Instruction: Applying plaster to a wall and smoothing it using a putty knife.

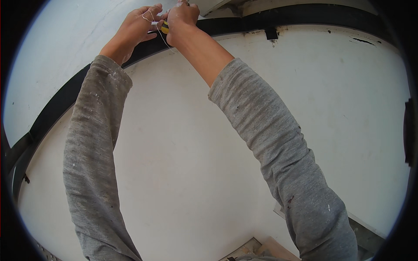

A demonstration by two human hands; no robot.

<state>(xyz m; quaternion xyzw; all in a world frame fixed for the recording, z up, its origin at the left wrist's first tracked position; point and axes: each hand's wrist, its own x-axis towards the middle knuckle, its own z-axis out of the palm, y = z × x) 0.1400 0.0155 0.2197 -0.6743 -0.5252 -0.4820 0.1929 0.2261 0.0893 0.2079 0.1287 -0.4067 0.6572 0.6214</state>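
Note:
Both my arms, in grey sleeves with white specks, reach up to the top of the view. My left hand has its fingers stretched out and apart, pointing toward my right hand. A thin white thread loops over its fingers and hangs down between the hands. My right hand is closed around a small yellow-and-black handled tool; most of it is hidden by the fingers, so its exact kind does not show. Both hands are at a black metal bar, close to each other.
The black bar curves across the view between white panels, with a large white panel below it. A short black tab juts from the bar amid dark stains. A dark fitting stands at the right edge. Brownish pieces show at the bottom.

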